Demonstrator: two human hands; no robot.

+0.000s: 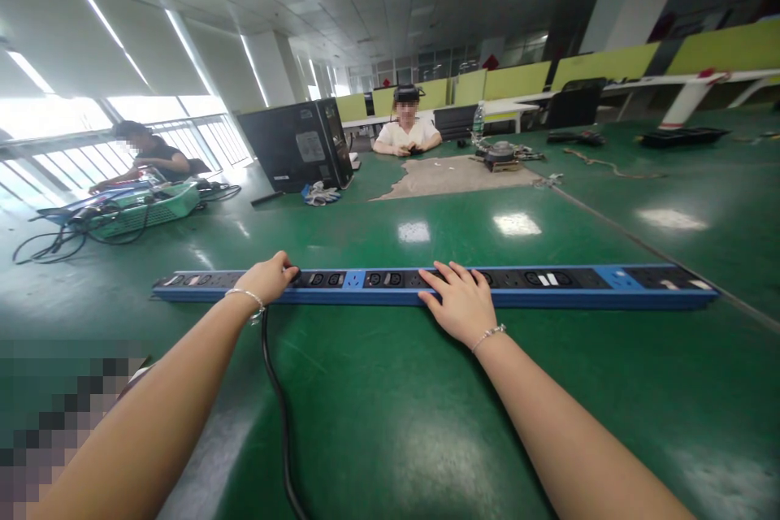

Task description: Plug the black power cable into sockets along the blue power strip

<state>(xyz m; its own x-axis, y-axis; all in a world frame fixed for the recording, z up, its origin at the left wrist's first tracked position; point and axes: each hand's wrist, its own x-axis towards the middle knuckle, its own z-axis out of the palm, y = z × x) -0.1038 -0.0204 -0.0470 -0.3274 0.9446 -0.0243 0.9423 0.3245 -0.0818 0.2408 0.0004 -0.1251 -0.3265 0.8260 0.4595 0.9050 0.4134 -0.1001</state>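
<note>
A long blue power strip (353, 298) with black socket panels lies crosswise on the green table. My left hand (266, 279) is closed on a black plug (296, 274) at the strip's left half; whether the plug sits fully in a socket is hidden. A black power cord (280, 402) drops from beneath this hand toward the near edge of the view. Right of the middle, my right hand (461, 305) rests on the strip with fingers spread, covering some sockets.
A green basket (143, 215) with tangled cables stands at the left. Behind the strip are a black computer case (296, 146), gloves (320, 194) and a plastic bottle (478, 123). One person (407, 132) sits across the table, another person (155, 154) at the far left.
</note>
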